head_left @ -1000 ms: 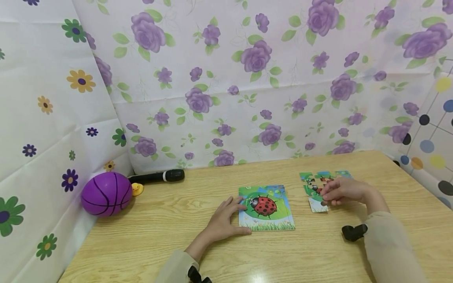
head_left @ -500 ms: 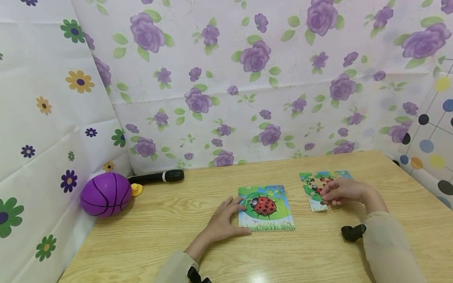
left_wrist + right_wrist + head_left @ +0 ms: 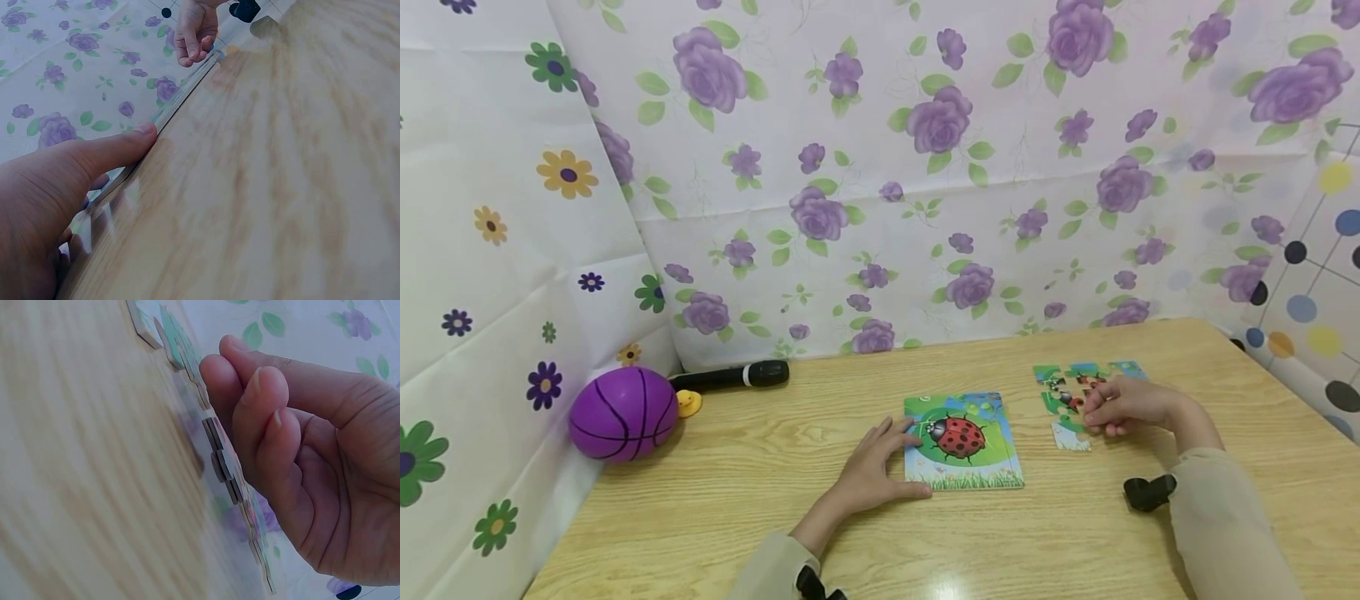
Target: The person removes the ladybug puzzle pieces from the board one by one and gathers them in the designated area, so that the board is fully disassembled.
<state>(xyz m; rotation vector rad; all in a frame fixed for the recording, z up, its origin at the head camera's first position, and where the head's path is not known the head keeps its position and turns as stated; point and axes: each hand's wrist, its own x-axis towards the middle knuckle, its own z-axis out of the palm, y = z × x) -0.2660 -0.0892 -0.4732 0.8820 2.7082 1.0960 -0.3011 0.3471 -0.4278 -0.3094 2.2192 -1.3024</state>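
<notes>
A square ladybug puzzle board (image 3: pixel 966 446) lies flat on the table. My left hand (image 3: pixel 872 471) rests at its left side, the fingers spread on the left edge and the thumb by the lower left corner. In the left wrist view the left thumb (image 3: pixel 140 134) lies against the board's thin edge. Off to the right, several loose puzzle pieces (image 3: pixel 1067 400) form a partly spaced array, some bearing bits of a red ladybug. My right hand (image 3: pixel 1131 404) has curled fingers, tips right at these pieces (image 3: pixel 219 456); no piece shows between thumb and fingers. The hand covers the array's lower right.
At the far left of the table are a purple ball (image 3: pixel 622 414), a small yellow duck (image 3: pixel 688 403) and a black microphone (image 3: pixel 763 373). Flower-printed sheets (image 3: pixel 880 175) hang behind the wooden table (image 3: pixel 760 467).
The right fingertips shift very slightly right against the white-and-grass corner piece, and a dark spot beside them no longer shows. The left hand and the board stay put.
</notes>
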